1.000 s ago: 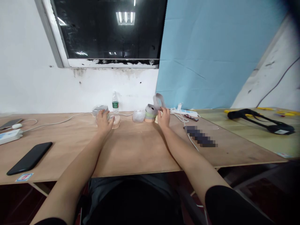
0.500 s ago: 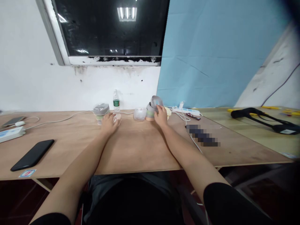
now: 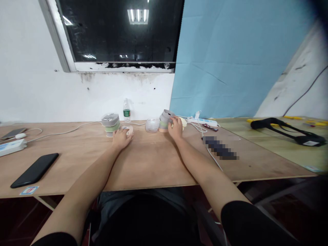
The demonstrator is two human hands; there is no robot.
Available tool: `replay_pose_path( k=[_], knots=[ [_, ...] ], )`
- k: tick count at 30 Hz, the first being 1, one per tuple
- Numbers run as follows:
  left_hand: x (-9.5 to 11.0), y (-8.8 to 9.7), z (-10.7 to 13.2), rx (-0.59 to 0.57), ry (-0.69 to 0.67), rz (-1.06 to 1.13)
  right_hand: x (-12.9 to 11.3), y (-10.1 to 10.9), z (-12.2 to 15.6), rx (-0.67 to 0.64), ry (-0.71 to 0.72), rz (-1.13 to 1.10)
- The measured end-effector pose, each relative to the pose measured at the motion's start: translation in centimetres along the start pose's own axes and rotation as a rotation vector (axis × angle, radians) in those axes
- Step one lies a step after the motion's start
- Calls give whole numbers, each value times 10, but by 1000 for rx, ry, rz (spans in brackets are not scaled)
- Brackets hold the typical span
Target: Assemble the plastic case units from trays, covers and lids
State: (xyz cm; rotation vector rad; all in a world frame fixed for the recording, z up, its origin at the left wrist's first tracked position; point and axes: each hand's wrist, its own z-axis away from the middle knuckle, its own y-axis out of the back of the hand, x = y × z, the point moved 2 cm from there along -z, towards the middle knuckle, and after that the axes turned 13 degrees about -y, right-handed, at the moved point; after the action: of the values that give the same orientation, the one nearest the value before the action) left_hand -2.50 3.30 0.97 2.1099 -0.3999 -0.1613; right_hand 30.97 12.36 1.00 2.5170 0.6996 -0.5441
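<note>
My left hand (image 3: pixel 122 138) rests with bent fingers around a small pale pinkish round piece (image 3: pixel 130 130), which it partly hides. Just behind that hand stands a round stack (image 3: pixel 110 123) with a grey top and a green band. My right hand (image 3: pixel 175 127) is at the right side of another grey, green and tan round stack (image 3: pixel 164 123), its fingers loosely spread by the grey rim. A pale yellow round thing (image 3: pixel 183 123) is partly covered by this hand. Between my hands sits a clear round container (image 3: pixel 152 125).
A plastic bottle (image 3: pixel 126 111) stands by the wall. Power strips (image 3: pixel 205 121) and white cables lie at both sides. A black phone (image 3: pixel 35 170) is at the left front, a pixelated dark object (image 3: pixel 220 148) at the right, and a black strap-like frame (image 3: pixel 289 131) farther right.
The grey ring that my right hand held tilted above the right stack is now down on it. My right hand has lowered slightly beside it. My left hand has barely moved.
</note>
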Motion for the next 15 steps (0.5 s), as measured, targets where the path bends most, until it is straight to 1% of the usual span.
replay_pose_path(
  k=[2, 4, 5, 8, 10, 12, 15],
  knots=[
    [3, 2, -1, 65, 1, 17, -5, 1, 2, -13, 14, 2],
    [4, 1, 0, 80, 23, 27, -12, 1, 5, -43, 27, 0],
    [3, -2, 1, 55, 43, 39, -17, 1, 6, -60, 38, -4],
    [-4, -10, 3, -75, 107, 147, -33, 0, 13, -123, 99, -38],
    [-9, -12, 3, -94, 124, 237, -47, -2, 19, -169, 162, -80],
    [-11, -12, 1, -42, 106, 303, -63, -5, 28, -227, 241, -131],
    [-8, -8, -1, 105, 104, 406, -88, -8, 43, -345, 375, -212]
  ],
)
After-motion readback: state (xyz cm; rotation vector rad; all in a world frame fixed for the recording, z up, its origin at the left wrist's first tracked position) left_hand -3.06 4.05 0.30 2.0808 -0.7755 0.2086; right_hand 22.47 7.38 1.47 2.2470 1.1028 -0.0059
